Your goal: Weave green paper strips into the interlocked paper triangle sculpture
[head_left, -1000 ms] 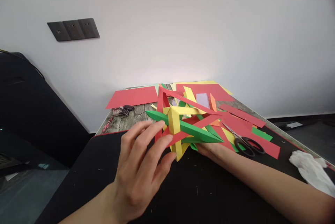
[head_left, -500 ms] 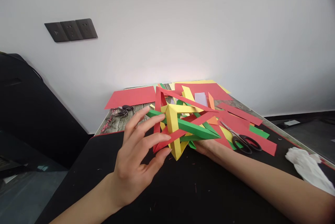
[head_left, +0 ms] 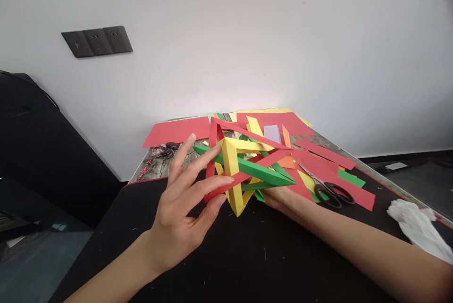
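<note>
An open model of interlocked, folded paper frames (head_left: 231, 161) in red, yellow and green is held up over the black mat. My left hand (head_left: 184, 208) has its thumb and one finger at the model's lower-left red strip. Its other fingers are spread, touching or close to the green and yellow strips. My right hand (head_left: 278, 197) holds the model from behind and below; its fingers are hidden by the paper. The green frame comes to a point at the right, the yellow one at the bottom.
Black-handled scissors (head_left: 332, 194) lie at right on red, green and yellow paper. A second small pair (head_left: 168, 148) sits at the back left. Red sheets (head_left: 179, 131) and cut strips cover the table's far side. A crumpled white tissue (head_left: 414, 220) is at the right edge.
The model has shifted slightly left. My left thumb and fingers have slid a little left along it, and the index finger is raised higher. My right hand has hardly moved.
</note>
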Available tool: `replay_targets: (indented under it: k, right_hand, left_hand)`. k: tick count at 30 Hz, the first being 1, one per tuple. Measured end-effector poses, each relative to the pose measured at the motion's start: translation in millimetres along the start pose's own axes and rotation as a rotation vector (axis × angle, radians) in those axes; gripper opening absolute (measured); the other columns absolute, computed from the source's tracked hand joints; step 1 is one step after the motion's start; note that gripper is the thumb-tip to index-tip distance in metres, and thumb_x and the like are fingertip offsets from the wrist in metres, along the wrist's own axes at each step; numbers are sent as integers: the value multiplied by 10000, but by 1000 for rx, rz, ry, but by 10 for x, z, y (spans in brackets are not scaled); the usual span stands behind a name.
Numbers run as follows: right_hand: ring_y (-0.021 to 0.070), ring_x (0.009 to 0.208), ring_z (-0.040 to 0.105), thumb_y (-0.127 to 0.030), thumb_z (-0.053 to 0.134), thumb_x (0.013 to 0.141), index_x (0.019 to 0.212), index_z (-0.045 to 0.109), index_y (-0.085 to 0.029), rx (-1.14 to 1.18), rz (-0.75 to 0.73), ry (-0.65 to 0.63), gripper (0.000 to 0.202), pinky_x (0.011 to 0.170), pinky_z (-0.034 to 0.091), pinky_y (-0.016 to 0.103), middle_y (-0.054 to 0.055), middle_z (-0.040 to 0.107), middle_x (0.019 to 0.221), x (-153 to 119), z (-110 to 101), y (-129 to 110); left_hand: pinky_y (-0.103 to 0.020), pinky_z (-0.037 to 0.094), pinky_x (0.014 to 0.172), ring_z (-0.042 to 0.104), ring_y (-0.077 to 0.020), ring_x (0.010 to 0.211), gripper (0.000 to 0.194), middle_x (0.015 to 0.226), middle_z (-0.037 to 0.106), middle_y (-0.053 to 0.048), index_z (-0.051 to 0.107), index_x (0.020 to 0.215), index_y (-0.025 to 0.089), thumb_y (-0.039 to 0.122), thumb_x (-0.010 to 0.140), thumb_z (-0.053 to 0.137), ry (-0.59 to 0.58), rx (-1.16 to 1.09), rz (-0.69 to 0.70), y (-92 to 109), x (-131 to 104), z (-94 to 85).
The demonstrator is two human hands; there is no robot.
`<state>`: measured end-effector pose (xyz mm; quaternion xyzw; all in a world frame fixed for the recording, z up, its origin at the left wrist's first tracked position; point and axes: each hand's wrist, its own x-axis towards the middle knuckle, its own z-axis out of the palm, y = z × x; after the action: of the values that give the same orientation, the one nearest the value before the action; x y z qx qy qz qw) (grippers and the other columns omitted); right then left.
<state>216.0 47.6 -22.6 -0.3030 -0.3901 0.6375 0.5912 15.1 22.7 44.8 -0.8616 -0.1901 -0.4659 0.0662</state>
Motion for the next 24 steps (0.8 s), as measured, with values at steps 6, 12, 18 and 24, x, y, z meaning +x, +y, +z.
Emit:
replay_targets:
  k: [6,12,18,24]
  right_hand:
    - [264,908,691,-312,872,528,852,715,-266,-13,4,-11,363,749,580,382,30,748,821,1,-5,-8]
    - [258,896,691,-266,848,559,812,720,-275,1,18,4,284,745,582,372,23,747,811,13,-2,-10]
    - [255,897,691,-244,849,519,808,715,-266,15,25,7,319,748,583,371,21,745,823,21,-14,13]
    - [250,882,692,-249,862,487,850,717,-268,28,38,0,391,742,583,366,23,748,849,14,13,-6]
  left_hand:
    - [-657,302,1113,340,-325,1412,291,1352,588,-111,602,1107,200,55,854,595,-10,-11,5,5,7,-3]
    - [-612,331,1129,311,-328,1427,557,1381,544,-126,442,1330,212,154,828,676,92,-233,-101,-38,-47,51]
    - [-493,456,1077,327,-314,1423,698,1382,519,-169,351,1404,189,101,803,695,77,-246,-125,-56,-68,78]
    - [-504,438,1094,372,-300,1402,692,1455,436,-181,339,1410,194,98,818,683,69,-211,-110,-55,-61,71]
